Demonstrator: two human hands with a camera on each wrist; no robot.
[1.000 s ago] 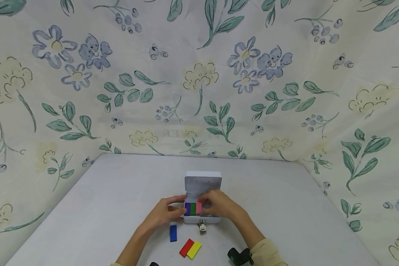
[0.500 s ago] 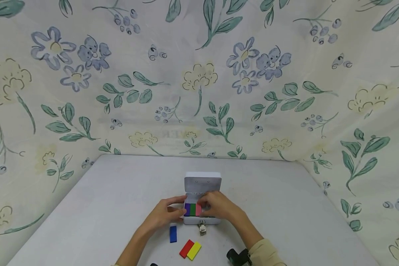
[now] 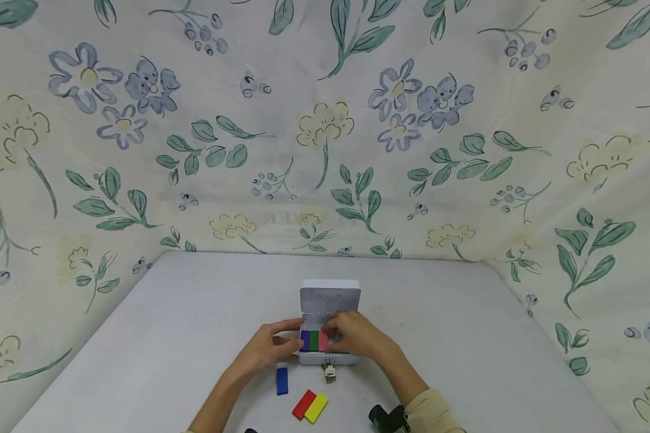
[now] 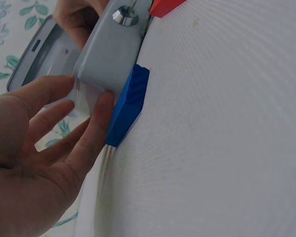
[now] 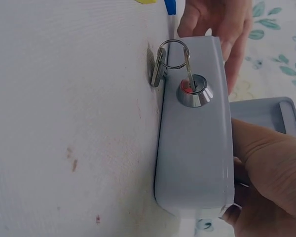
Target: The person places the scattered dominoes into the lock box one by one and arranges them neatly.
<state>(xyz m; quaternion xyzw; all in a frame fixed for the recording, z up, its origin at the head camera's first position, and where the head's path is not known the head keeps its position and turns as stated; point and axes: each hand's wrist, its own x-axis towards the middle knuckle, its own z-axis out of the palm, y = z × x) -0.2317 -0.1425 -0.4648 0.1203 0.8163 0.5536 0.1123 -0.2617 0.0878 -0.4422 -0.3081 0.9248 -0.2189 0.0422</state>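
A small grey metal lock box (image 3: 310,359) stands with its lid (image 3: 330,298) raised; a key (image 5: 188,69) on a ring sits in its front lock. Within it, side by side, are a purple block (image 3: 305,341), a green block (image 3: 315,341) and a pink block (image 3: 323,341). My right hand (image 3: 357,334) reaches in from the right, thumb and bent fingers pinching the pink block at its right edge; part of the block is hidden. My left hand (image 3: 265,347) steadies the box's left side with fairly straight fingers, as the left wrist view also shows.
On the white table (image 3: 206,313) in front of the box lie a blue block (image 3: 282,381), a red block (image 3: 304,405) and a yellow block (image 3: 316,408), the last two touching. A black wrist camera (image 3: 388,418) sits at the right sleeve. Floral cloth (image 3: 325,198) hangs behind and beside the table.
The pink block's far end sits slightly lower, more level with the green block, than a second ago. Both hands stay almost where they were; the view shifts a little.
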